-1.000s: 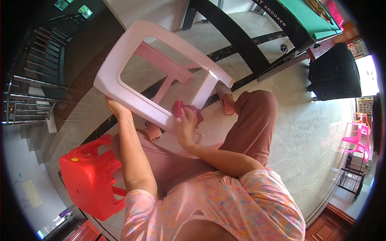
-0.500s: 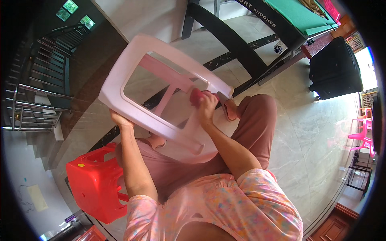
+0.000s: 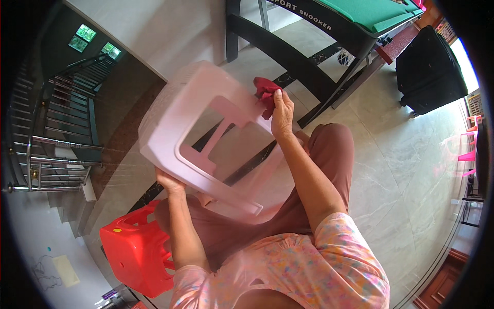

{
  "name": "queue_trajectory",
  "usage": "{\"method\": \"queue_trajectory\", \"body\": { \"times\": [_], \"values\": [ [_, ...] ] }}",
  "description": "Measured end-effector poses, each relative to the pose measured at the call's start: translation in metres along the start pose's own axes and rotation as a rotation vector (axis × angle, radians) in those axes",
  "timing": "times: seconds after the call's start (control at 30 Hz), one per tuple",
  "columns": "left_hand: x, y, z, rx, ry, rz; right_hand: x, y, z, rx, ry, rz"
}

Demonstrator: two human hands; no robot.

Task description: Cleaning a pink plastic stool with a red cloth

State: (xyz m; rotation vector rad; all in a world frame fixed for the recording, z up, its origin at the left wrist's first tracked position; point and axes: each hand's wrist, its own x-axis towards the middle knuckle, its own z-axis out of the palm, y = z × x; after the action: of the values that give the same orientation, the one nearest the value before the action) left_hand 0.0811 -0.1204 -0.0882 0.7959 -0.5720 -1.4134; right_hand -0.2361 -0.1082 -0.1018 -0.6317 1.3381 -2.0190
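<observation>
A pale pink plastic stool point(image 3: 170, 116) lies tipped over in front of me, partly smeared by motion, with its open-framed side and legs facing me. My left hand point(image 3: 171, 181) grips its lower left edge, fingers curled underneath and partly hidden. Above the stool's right side, my right hand point(image 3: 282, 114) is closed around a crumpled dark red cloth point(image 3: 266, 92). The cloth is at the far right edge of the stool; whether it touches the plastic I cannot tell.
A red plastic stool point(image 3: 136, 252) stands beside my left leg. Ahead is a pool table point(image 3: 309, 26) with black legs. A black suitcase point(image 3: 429, 72) stands at the far right. Metal stair railings point(image 3: 64, 116) run along the left, and pink chairs point(image 3: 467, 149) are at the right edge.
My right hand has lifted the red cloth from inside the stool's frame up to its far right side. The pink stool has tilted, its seat end turning more toward view.
</observation>
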Motion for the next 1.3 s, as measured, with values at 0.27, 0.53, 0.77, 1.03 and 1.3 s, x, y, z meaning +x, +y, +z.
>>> {"method": "queue_trajectory", "body": {
  "times": [0.27, 0.53, 0.77, 1.03, 1.3],
  "values": [
    [0.005, 0.001, -0.007, 0.083, -0.096, -0.046, 0.015, 0.025, -0.042, -0.189, -0.172, 0.318],
    [0.043, 0.004, -0.063, 0.267, -0.087, -0.019, 0.004, 0.034, -0.028, -0.391, -0.238, 0.385],
    [0.047, -0.005, -0.025, 0.476, 0.099, 0.236, -0.01, 0.03, -0.027, 0.082, -0.153, 0.636],
    [-0.009, 0.017, 0.035, 0.906, 0.131, 0.887, -0.028, -0.003, -0.011, -0.112, -0.221, 0.644],
    [-0.003, -0.037, 0.122, -0.351, -0.405, -0.249, -0.049, 0.017, 0.004, -0.024, -0.129, 0.531]
  ]
}}
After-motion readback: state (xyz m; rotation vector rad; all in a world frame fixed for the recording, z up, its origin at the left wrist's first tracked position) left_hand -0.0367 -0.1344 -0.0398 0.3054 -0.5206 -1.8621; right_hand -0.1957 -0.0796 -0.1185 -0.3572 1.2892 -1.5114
